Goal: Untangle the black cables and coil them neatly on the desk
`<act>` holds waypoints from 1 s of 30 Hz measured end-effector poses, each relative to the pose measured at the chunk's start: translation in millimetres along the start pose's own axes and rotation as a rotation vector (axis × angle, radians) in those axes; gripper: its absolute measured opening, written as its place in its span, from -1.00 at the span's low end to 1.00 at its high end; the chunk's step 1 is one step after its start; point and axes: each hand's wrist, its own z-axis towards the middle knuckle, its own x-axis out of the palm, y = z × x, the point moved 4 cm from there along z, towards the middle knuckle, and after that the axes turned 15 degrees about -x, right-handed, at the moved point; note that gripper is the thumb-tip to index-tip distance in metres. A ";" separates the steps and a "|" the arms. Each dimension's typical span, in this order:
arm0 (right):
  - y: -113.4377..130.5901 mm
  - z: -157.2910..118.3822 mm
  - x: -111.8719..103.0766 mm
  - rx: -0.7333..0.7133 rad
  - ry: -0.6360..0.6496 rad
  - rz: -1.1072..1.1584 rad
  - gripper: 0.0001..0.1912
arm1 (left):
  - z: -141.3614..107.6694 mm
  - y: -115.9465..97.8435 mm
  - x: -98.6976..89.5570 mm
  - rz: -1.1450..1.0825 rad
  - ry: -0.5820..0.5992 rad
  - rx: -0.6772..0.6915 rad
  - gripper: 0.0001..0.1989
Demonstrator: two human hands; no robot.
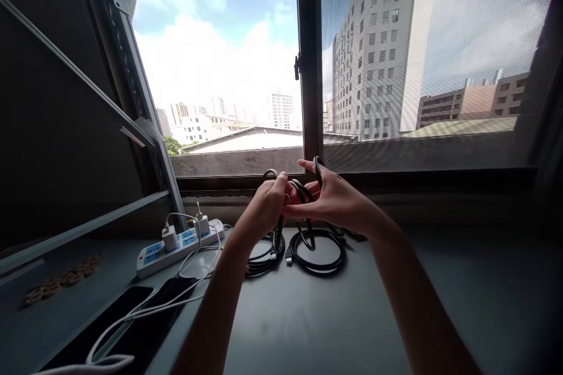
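Black cable (317,171) held at both hands above the bench (329,316).
Left hand (267,205): grip closed on cable. Right hand (336,196): partly spread, loop over one finger, grip closure indeterminable. Coiled cables (319,270) lie below.

Work room of some kind, workshop or office; cannot tell which. A plain grey table (281,316) is running beneath a wide framed window (310,70). At left, a bare metal rack (147,94) is standing. Far left, a power strip (187,240) is carrying chargers (169,239); black cables (319,270) are lying coiled. Outside, city blocks (378,53) are rising beyond low roofs (264,139).
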 end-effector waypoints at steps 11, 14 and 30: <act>4.0 4.1 -7.8 -0.064 -0.102 -0.093 -0.33 | -13.1 -5.3 1.4 0.008 -0.039 0.013 -0.52; 0.4 4.9 -27.5 -0.056 -0.248 -0.199 -0.45 | -24.8 -16.5 -3.3 -0.046 -0.106 0.051 -0.66; 25.9 -1.9 -31.3 -0.270 -0.585 -0.593 -0.63 | -27.8 -12.5 6.3 0.601 -0.229 0.615 -0.24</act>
